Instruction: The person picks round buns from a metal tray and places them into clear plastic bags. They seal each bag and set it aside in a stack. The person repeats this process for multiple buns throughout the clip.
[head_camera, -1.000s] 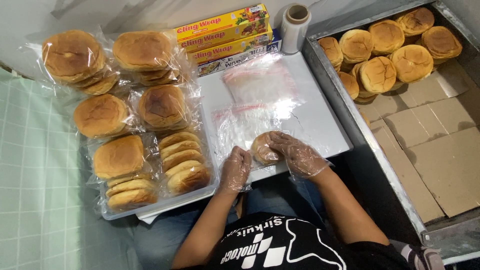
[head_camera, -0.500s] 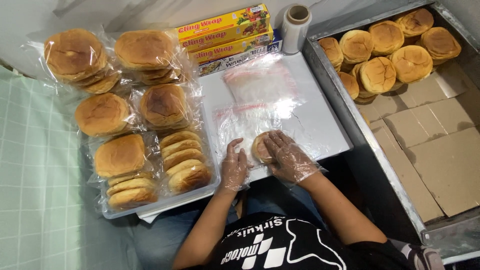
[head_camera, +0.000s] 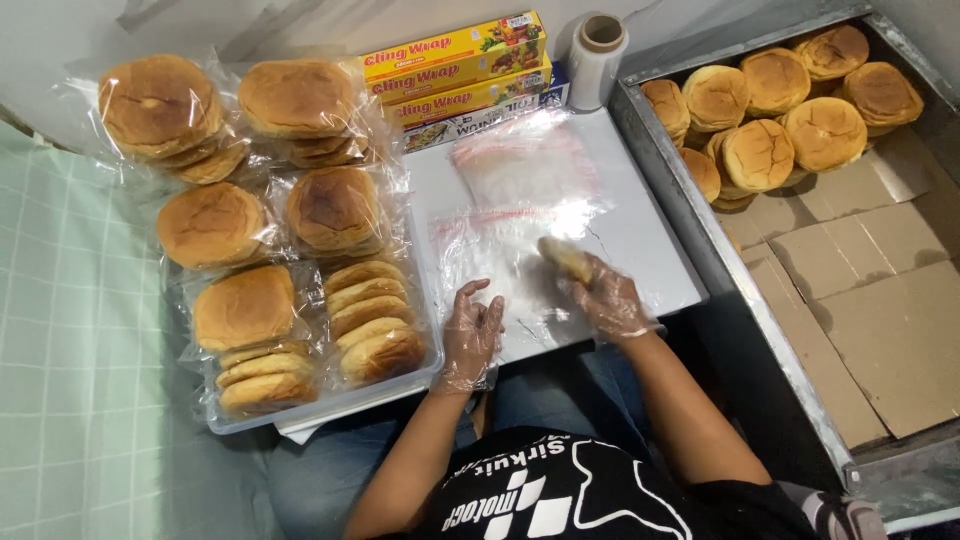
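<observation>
**Bun being bagged at the white board**

- Bun (head_camera: 563, 257): one, golden brown, pinched in the fingers of the right hand (head_camera: 608, 297), low over a clear plastic bag (head_camera: 500, 262) that lies flat on the white board (head_camera: 650, 235).
- Left hand (head_camera: 470, 335): gloved like the right, fingers loosely spread, resting on the near edge of the bag, holding nothing.
- Second clear bag (head_camera: 520, 165): one, flat, just beyond the first.
- Wrap boxes (head_camera: 455, 65): three long cartons stacked at the far edge, the top two yellow with red lettering, the lowest blue and white.
- Film roll (head_camera: 597, 45): one, upright, just right of the boxes.
- Bagged buns (head_camera: 300, 100): six clear packs on a clear tray (head_camera: 330, 405) left of the board, two columns of three; the nearest two show buns on edge.
- Loose buns (head_camera: 760, 155): about ten, heaped at the far end of a metal bin (head_camera: 700, 215) on the right, cardboard sheets (head_camera: 880, 300) lining its floor.
</observation>
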